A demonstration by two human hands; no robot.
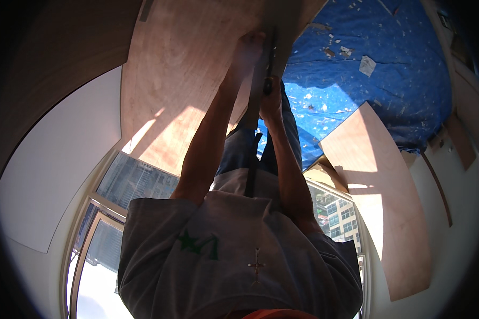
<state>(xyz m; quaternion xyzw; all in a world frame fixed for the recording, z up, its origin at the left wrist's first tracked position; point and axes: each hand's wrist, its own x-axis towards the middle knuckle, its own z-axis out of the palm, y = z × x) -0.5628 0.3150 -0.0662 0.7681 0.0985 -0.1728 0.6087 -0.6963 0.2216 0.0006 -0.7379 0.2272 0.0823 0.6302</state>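
A large pale plywood sheet (170,64) fills the upper middle, partly sunlit, with a long dark straight strip (255,111) along its right edge. My left hand (248,50) reaches onto the sheet beside that strip; it is hazy, and whether it grips anything cannot be made out. Lower and to the right, my right hand (271,101) is closed on a dark tool (269,82), whose exact kind is unclear in the shadow. The strip continues down between my forearms toward my shirt.
Below the sheet, a blue tarp (410,80) with scattered scraps covers the floor at right. Another plywood board (383,212) leans at right, a white board (53,159) stands at left, and windows (133,181) lie behind me, at the frame's lower part.
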